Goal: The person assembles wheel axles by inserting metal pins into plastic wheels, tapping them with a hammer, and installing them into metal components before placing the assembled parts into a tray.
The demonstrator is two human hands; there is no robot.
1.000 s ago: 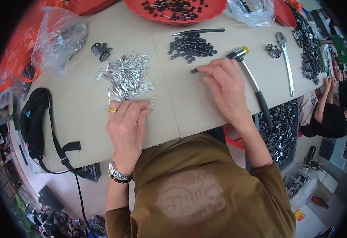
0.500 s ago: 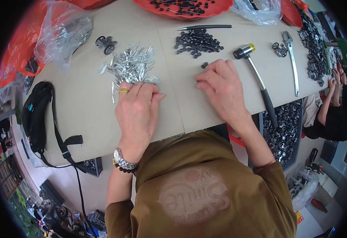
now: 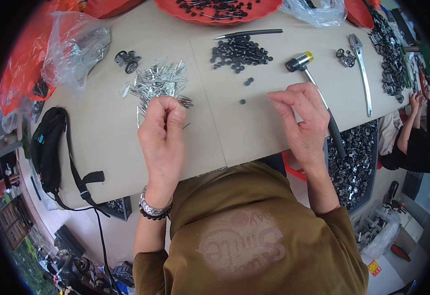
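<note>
My left hand point(image 3: 163, 135) is closed, fingers curled in and the thumb against them, at the near edge of a pile of thin silver metal pins point(image 3: 158, 78). A short end of a pin point(image 3: 186, 125) shows beside its thumb; the inside of the fist is hidden. Over the table to the right, my right hand point(image 3: 304, 120) is open, with thumb and forefinger apart and nothing seen between them. A small black round cap point(image 3: 242, 102) lies left of its fingertips. Two more caps lie just beyond, below a heap of black caps point(image 3: 242, 53).
A hammer point(image 3: 318, 88) and an adjustable wrench point(image 3: 360, 73) lie at right; a black pen-like rod point(image 3: 248, 34) lies behind the caps. A red tray point(image 3: 220, 22) stands at the back. A black pouch point(image 3: 50, 147) sits at left. Another person's arm point(image 3: 411, 120) shows far right.
My right hand has drawn back to the right and opened, leaving one black cap on the table. My left hand has turned and curled shut beside the pins.
</note>
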